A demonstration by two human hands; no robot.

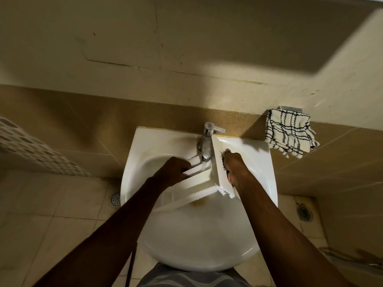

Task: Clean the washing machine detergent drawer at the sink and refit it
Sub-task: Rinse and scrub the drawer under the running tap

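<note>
The white detergent drawer (199, 182) lies across the white sink (199, 241), under the chrome tap (207, 141). Its front panel with black lettering points right and stands up. My left hand (175, 169) grips the drawer's far left wall, fingers curled over the edge. My right hand (235, 165) holds the front panel, fingers wrapped round its outer face. Whether water runs from the tap I cannot tell.
A checked cloth (290, 134) hangs on the wall to the right of the sink. A white perforated basket (41, 150) stands at the left. Floor drains (115, 198) sit in the tiled floor on both sides of the sink.
</note>
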